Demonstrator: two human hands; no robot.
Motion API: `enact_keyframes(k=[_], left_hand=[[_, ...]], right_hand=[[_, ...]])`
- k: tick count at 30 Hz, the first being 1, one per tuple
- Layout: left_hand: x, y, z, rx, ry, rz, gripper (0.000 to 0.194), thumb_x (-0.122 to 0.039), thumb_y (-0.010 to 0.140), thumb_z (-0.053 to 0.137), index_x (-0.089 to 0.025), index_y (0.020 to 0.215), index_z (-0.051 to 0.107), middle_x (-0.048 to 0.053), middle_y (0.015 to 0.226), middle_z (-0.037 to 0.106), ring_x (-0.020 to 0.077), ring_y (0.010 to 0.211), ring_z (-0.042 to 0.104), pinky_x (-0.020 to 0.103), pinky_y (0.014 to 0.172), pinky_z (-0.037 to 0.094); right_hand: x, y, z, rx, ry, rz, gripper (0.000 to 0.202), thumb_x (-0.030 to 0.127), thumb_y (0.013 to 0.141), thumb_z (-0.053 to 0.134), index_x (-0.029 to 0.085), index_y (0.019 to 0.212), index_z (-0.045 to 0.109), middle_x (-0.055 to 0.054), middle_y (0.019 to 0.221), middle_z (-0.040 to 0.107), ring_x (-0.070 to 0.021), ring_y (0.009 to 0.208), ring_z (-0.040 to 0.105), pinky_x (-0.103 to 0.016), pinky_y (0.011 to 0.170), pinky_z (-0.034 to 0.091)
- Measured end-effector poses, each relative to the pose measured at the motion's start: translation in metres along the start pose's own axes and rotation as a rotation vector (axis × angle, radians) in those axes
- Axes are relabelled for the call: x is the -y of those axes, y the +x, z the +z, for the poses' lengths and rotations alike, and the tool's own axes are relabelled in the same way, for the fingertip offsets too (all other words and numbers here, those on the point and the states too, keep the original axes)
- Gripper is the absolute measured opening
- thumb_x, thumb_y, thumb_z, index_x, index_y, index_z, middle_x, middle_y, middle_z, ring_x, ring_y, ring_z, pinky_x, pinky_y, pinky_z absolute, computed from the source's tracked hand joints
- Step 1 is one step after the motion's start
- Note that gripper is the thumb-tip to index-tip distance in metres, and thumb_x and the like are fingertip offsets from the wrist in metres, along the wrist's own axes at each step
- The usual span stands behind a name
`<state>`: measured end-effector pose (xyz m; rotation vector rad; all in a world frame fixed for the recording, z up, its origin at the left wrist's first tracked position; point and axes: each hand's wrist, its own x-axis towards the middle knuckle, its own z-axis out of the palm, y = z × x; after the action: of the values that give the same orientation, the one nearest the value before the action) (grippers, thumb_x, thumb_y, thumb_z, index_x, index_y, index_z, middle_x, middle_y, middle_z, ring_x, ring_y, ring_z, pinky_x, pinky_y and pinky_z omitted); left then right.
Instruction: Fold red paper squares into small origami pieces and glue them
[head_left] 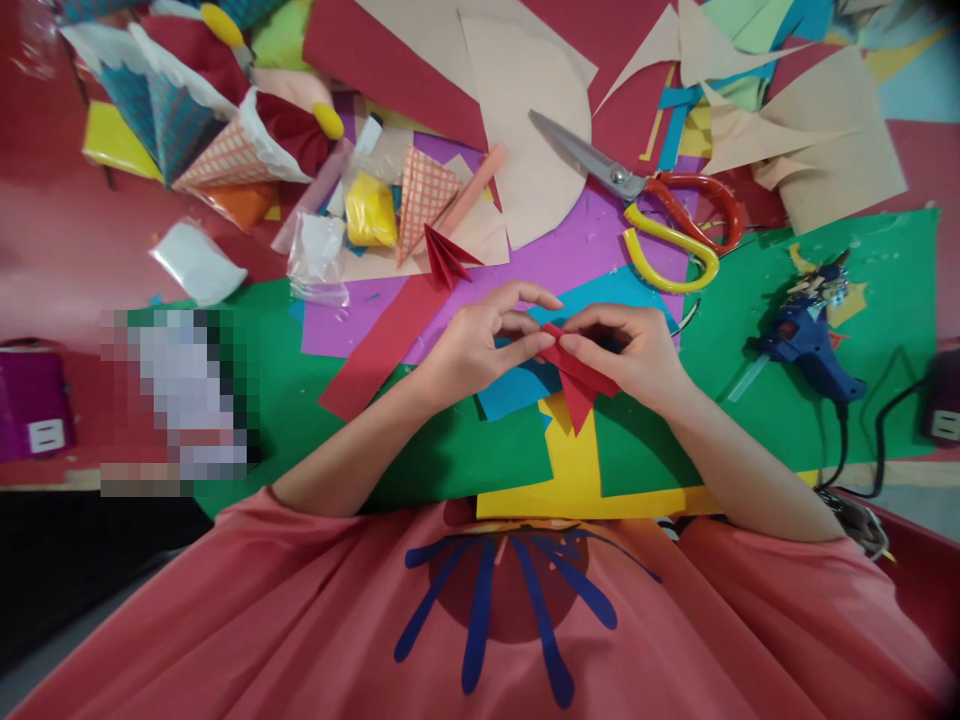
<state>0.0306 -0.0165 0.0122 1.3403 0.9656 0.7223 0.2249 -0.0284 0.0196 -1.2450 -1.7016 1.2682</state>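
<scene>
The folded red piece (577, 405) is pinched by the fingers of the left hand (484, 335) and right hand (637, 345); likely light and easily creased, it is best held by its far edge.

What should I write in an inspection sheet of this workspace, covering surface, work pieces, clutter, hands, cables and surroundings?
Surface: red table, partly covered by a green sheet.
Work pieces: folded red piece, held off the table.
Clutter: scissors, beige offcuts, white packet.
Hands: left hand and right hand both pinch the folded red piece.
Cables: black cord running from the blue glue gun.
Surroundings: purple object at the picture's left edge.
</scene>
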Motion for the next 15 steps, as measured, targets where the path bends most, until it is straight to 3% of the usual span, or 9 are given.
enact_keyframes(k=[6, 11, 15], left_hand=[[0.0007, 0.0, 0.0002, 0.01, 0.022, 0.021, 0.027, -0.031, 0.078, 0.07, -0.018, 0.099, 0.057, -0.003, 0.066, 0.065, 0.0128, 0.067, 0.07, 0.022, 0.065, 0.053], [-0.0044, 0.0002, 0.0003, 0.031, 0.035, -0.029, 0.026, -0.041, 0.082, 0.064, -0.017, 0.089, 0.055, -0.003, 0.066, 0.064, 0.0099, 0.061, 0.065, 0.018, 0.056, 0.049], [-0.0066, 0.0012, 0.0, -0.021, 0.18, 0.068, 0.025, -0.037, 0.088, 0.056, -0.016, 0.075, 0.057, -0.003, 0.064, 0.057, 0.0063, 0.056, 0.054, 0.016, 0.052, 0.043]], right_hand=[[0.0011, -0.001, 0.0036, 0.004, 0.07, 0.076, 0.021, 0.035, 0.081, 0.065, 0.015, 0.075, 0.068, -0.001, 0.068, 0.068, -0.0099, 0.058, 0.055, -0.023, 0.053, 0.043], [0.002, -0.0013, 0.0038, 0.007, 0.064, 0.092, 0.02, 0.033, 0.081, 0.064, 0.015, 0.074, 0.067, 0.0, 0.065, 0.066, -0.0089, 0.056, 0.052, -0.022, 0.051, 0.04], [0.0029, -0.0018, 0.0041, 0.02, 0.07, 0.095, 0.017, 0.032, 0.08, 0.064, 0.016, 0.073, 0.067, 0.0, 0.066, 0.066, -0.0092, 0.058, 0.053, -0.022, 0.053, 0.041]])
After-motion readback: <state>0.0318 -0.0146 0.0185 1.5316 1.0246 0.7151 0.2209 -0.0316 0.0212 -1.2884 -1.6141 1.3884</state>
